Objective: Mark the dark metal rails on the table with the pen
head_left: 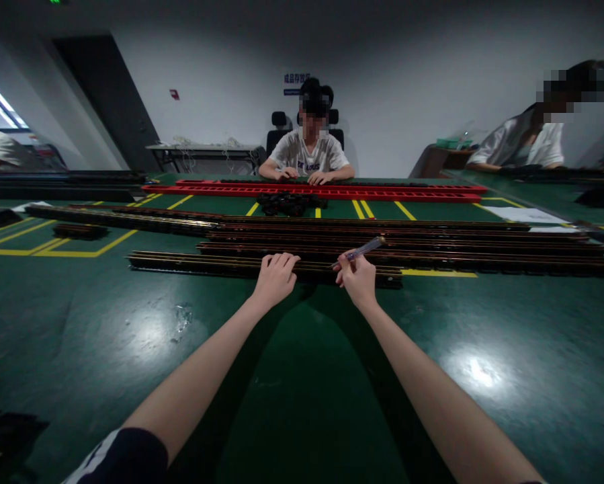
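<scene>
My left hand rests with its fingers curled over the nearest long dark rail on the green table. My right hand is closed round a slim screwdriver-like tool with a clear purple handle, its tip pointing down at the same rail. Several more long dark rails lie side by side just beyond.
A long red rail and a heap of small black parts lie in front of a person seated opposite. Another person sits at the right. A white sheet lies far right. Yellow lines mark the table.
</scene>
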Demonstrator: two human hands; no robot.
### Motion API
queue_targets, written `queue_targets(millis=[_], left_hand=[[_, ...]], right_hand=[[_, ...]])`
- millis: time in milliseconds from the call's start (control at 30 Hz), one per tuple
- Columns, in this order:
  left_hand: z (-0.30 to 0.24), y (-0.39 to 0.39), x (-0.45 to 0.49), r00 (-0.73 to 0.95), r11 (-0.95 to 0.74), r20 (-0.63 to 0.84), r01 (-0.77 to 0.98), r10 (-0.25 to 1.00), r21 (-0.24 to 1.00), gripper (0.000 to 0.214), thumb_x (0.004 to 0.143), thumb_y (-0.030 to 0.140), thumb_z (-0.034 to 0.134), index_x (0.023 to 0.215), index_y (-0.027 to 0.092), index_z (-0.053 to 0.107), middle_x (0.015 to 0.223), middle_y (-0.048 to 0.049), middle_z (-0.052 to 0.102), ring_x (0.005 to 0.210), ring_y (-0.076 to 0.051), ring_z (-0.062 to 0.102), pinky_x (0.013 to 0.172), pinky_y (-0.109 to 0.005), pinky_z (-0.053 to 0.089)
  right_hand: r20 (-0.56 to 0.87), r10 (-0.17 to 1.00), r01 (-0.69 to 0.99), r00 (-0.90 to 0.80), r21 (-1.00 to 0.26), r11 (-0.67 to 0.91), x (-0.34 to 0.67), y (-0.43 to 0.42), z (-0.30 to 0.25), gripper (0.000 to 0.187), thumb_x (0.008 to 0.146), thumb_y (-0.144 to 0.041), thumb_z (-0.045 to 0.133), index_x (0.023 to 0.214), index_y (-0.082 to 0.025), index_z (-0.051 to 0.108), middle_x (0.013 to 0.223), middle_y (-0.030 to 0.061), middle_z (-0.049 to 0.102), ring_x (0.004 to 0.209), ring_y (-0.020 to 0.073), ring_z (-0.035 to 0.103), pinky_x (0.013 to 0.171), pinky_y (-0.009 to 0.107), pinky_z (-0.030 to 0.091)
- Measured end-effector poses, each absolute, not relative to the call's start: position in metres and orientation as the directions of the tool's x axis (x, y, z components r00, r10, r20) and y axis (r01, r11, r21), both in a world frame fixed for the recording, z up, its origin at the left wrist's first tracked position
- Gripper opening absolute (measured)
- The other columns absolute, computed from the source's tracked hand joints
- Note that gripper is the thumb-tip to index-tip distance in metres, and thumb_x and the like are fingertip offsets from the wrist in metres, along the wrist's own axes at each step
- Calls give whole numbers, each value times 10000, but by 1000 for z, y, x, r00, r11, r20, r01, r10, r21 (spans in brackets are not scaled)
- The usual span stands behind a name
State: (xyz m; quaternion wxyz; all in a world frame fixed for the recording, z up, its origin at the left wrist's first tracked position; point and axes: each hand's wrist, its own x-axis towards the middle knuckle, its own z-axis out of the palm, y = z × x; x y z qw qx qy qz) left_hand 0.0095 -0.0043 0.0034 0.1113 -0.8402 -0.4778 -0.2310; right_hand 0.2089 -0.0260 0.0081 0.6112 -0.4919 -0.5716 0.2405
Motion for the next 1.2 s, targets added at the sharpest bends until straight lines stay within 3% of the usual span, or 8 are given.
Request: queue_targets(millis=[567,767,1200], left_hand=[[9,-7,11,424,-500,446,864,788,62,458,802,50,373,1200,162,570,1207,-105,615,1133,-248,530,993,-439,351],[8,-7,11,425,-509,451,857,785,78,459,810,50,357,1201,160,570,1208,-103,616,1140,-242,531,1004,-437,350],[8,-5,9,416,-515,462,851,783,105,454,814,50,334,1183,174,569,1195,-98,623,1140,-233,536,999,-441,351]], right_hand=[[486,818,324,307,-862,391,208,-29,12,439,813,-609,503,791,-170,516,572,9,586,372,115,534,342,219,439],[472,855,301,216,-865,402,212,-27,9,452,799,-619,520,819,-167,523,607,24,614,400,125,562,335,217,446],[461,864,275,203,-873,402,207,-29,12,454,783,-634,529,800,-181,508,603,14,599,391,120,549,330,217,438]])
